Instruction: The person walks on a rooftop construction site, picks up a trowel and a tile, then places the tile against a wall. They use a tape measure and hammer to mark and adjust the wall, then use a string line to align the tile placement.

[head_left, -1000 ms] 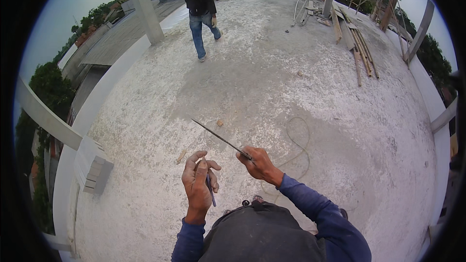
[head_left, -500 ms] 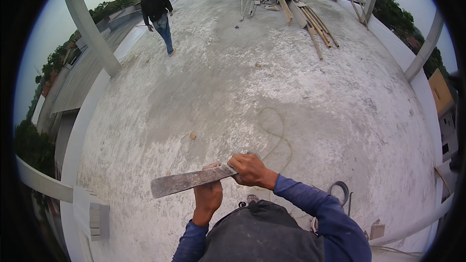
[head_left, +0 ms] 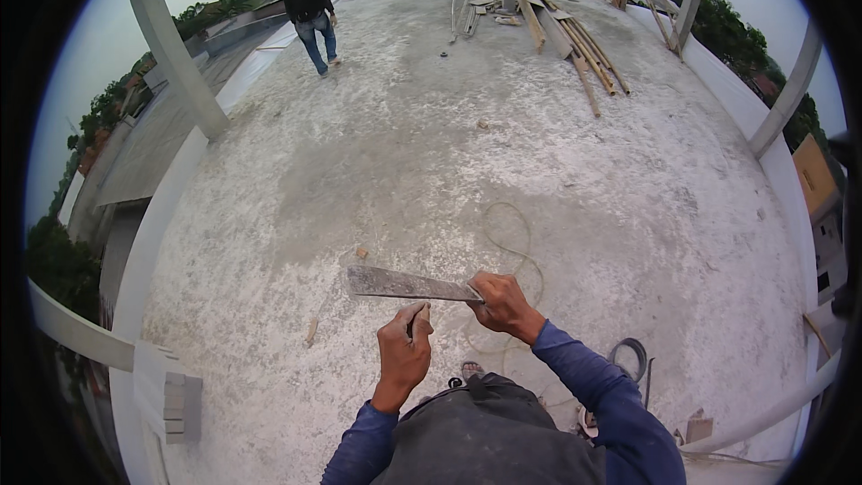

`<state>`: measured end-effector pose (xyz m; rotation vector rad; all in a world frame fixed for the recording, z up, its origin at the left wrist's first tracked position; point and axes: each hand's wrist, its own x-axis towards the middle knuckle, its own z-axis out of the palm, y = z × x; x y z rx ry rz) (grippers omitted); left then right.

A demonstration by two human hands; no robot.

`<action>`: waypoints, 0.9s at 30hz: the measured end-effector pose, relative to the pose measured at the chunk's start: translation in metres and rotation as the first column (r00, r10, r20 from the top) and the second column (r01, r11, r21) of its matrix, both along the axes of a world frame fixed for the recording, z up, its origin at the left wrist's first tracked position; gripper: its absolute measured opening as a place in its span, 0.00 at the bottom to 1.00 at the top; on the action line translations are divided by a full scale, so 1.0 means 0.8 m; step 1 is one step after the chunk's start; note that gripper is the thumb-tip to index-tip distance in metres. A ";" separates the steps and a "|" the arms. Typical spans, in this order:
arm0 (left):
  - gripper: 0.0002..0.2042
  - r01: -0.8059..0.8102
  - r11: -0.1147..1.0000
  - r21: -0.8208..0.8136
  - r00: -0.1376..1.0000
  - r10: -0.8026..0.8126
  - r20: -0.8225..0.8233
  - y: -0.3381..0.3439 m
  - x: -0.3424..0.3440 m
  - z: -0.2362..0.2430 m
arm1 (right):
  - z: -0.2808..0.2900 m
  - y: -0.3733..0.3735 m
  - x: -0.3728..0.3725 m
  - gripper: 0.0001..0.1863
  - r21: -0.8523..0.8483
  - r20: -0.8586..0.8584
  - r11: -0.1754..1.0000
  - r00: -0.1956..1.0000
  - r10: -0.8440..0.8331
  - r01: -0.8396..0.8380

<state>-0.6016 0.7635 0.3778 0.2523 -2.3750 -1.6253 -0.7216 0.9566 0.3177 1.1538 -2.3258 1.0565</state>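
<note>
My right hand (head_left: 505, 305) is closed round the narrow end of a long flat blade (head_left: 411, 284), machete-like, dusty grey-brown and widening toward its far end. The blade points left, nearly level, above the floor. Just below it and apart from it is my left hand (head_left: 404, 352), fingers curled in with thumb and fingertips together. Something small and pale may be pinched there; I cannot make out what. On the floor beyond lie a small brown chunk (head_left: 362, 252) and, further left, a thin pale scrap (head_left: 312, 333).
A thin looped cord (head_left: 528, 256) lies ahead on the rough concrete floor (head_left: 628, 216). To the right is a coiled black hose (head_left: 628, 355); at the left edge, stacked grey blocks (head_left: 174, 409). Poles and planks (head_left: 575, 45) lie far off, where a person (head_left: 310, 13) walks.
My right hand and the blade have moved right and slightly up, away from my left hand, which no longer touches the blade. The left hand shifted slightly right. The walking person moved farther off.
</note>
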 end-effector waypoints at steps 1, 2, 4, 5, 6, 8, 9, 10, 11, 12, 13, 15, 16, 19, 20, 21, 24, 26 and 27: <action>0.10 0.059 0.997 -0.050 0.998 -0.059 0.003 -0.006 0.003 -0.005 | 0.006 -0.010 0.016 0.13 0.020 -0.032 0.998 0.997 0.063 -0.063; 0.09 0.104 0.991 -0.087 0.994 -0.106 -0.025 -0.012 0.007 -0.010 | 0.012 -0.021 0.031 0.13 0.076 -0.038 0.996 0.999 0.037 -0.034; 0.09 0.212 0.954 -0.211 0.973 -0.227 -0.051 -0.027 0.019 -0.014 | 0.020 -0.043 0.060 0.13 0.102 -0.054 0.994 0.998 0.044 -0.038; 0.09 0.225 0.948 -0.225 0.971 -0.238 -0.032 -0.034 0.026 -0.014 | 0.022 -0.053 0.072 0.13 0.096 -0.054 0.995 0.998 0.034 -0.029; 0.09 0.238 0.943 -0.234 0.969 -0.247 -0.011 -0.040 0.033 -0.013 | 0.022 -0.060 0.083 0.13 0.101 -0.028 0.995 1.000 0.013 -0.010; 0.08 0.245 0.956 -0.160 0.965 -0.256 -0.051 -0.043 0.047 -0.006 | 0.014 -0.063 0.099 0.13 0.129 -0.038 0.992 0.999 0.011 -0.006; 0.08 0.259 0.943 -0.209 0.963 -0.269 -0.019 -0.047 0.053 -0.001 | 0.007 -0.060 0.105 0.13 0.152 -0.029 0.988 1.000 0.001 0.003; 0.08 0.278 0.927 -0.253 0.959 -0.283 0.015 -0.048 0.060 0.005 | -0.002 -0.054 0.110 0.12 0.134 -0.007 0.990 0.999 -0.052 0.052; 0.08 0.293 0.916 -0.274 0.956 -0.279 0.090 -0.050 0.066 0.010 | -0.013 -0.046 0.113 0.11 0.116 0.017 0.988 0.994 -0.108 0.106; 0.09 0.305 0.950 -0.072 0.950 -0.309 -0.043 -0.048 0.072 0.015 | -0.026 -0.036 0.116 0.10 0.089 0.045 0.985 0.988 -0.150 0.145; 0.10 0.330 0.942 -0.064 0.943 -0.332 -0.028 -0.043 0.075 0.017 | -0.040 -0.024 0.119 0.09 0.141 0.106 0.953 0.953 -0.284 0.268; 0.11 0.358 0.934 -0.021 0.931 -0.358 -0.070 -0.037 0.088 0.019 | -0.067 -0.002 0.129 0.11 0.159 0.185 0.872 0.853 -0.488 0.464; 0.11 0.330 0.943 0.041 0.944 -0.330 0.003 -0.039 0.088 0.017 | -0.080 0.008 0.137 0.12 0.144 0.249 0.845 0.807 -0.535 0.515; 0.14 0.275 0.909 0.312 0.950 -0.308 0.059 -0.047 0.085 0.010 | -0.115 0.030 0.172 0.15 0.167 0.475 0.785 0.649 -0.594 0.597; 0.15 0.301 0.875 0.380 0.937 -0.345 0.051 -0.048 0.085 0.009 | -0.125 0.034 0.185 0.15 0.183 0.551 0.783 0.598 -0.582 0.594; 0.15 0.322 0.820 0.473 0.933 -0.360 -0.010 -0.048 0.083 0.009 | -0.136 0.037 0.197 0.15 0.191 0.611 0.779 0.548 -0.571 0.597; 0.15 0.333 0.762 0.555 0.919 -0.393 -0.012 -0.041 0.080 0.017 | -0.169 0.046 0.225 0.17 0.226 0.679 0.773 0.474 -0.561 0.593; 0.15 0.304 0.734 0.607 0.925 -0.381 -0.002 -0.025 0.074 0.026 | -0.194 0.059 0.235 0.21 0.252 0.708 0.780 0.440 -0.553 0.573; 0.15 0.295 0.715 0.634 0.926 -0.378 -0.005 -0.013 0.071 0.029 | -0.210 0.068 0.238 0.21 0.289 0.695 0.775 0.433 -0.573 0.562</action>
